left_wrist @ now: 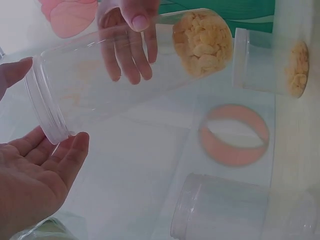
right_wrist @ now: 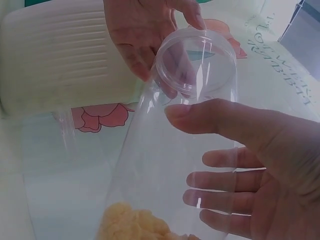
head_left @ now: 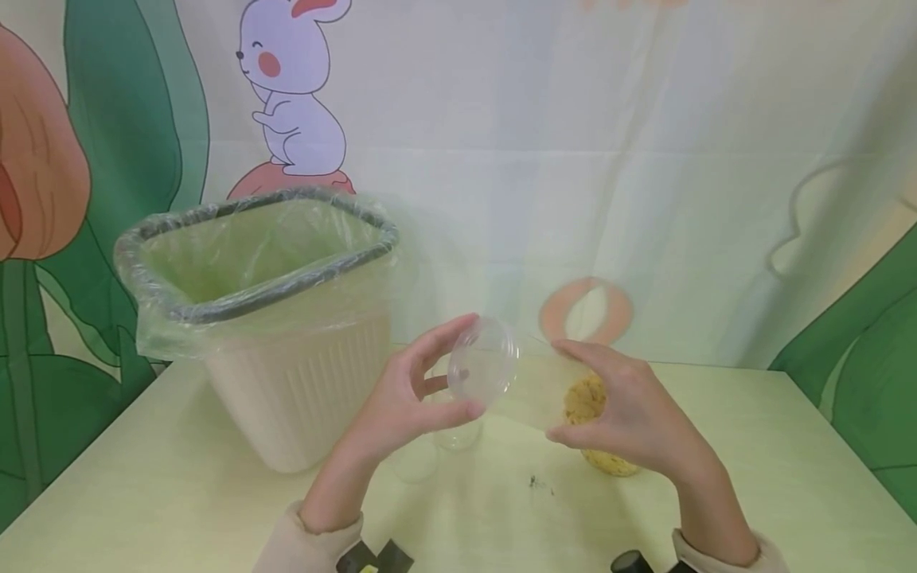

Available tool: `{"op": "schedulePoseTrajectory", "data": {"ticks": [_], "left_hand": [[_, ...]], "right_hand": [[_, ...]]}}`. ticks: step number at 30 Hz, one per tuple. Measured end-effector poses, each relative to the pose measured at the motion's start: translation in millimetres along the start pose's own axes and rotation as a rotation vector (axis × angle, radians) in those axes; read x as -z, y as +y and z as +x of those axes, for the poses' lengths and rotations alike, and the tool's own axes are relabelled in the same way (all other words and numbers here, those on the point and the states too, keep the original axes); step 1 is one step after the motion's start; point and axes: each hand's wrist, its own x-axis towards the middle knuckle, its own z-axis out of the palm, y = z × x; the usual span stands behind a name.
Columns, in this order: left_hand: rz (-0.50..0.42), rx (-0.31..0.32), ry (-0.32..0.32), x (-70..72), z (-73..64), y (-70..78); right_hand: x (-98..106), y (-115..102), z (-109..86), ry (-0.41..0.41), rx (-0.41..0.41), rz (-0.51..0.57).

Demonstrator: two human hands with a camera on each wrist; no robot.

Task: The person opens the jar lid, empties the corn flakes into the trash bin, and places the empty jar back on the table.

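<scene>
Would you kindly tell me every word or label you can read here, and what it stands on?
"RABBIT": lettering on the backdrop, right wrist view.
Line above it, same backdrop: too blurred to read surely.
Orange lettering, head view's top edge: cut off, unreadable.
Held jar: no label visible.

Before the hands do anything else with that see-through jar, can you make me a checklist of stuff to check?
1. Left hand on the clear cylindrical plastic jar: ok, its fingers hold the round top end.
2. Right hand on the jar: ok, thumb and fingers are around its body.
3. Jar upright: not ok, it is tilted.
4. Lid tight: cannot tell, the clear plastic hides the join.
5. Yellow crinkly flakes inside: ok, they sit at the base end.
6. Beige ribbed plastic bin lined: ok, a clear plastic bag covers its rim.
</scene>
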Motion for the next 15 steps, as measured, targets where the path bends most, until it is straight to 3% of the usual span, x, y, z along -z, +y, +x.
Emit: {"op": "schedulePoseTrajectory", "data": {"ticks": [7, 15], "left_hand": [[-0.018, -0.021, -0.027, 1.5, 0.6, -0.1], [0.007, 0.077, 0.079, -2.6, 0.8, -0.6]], "right_hand": [[-0.5, 0.5, -0.4, 0.019, 0.045, 0.007], [-1.4, 0.3, 0.1, 0.028, 0.025, -0.002]]}}
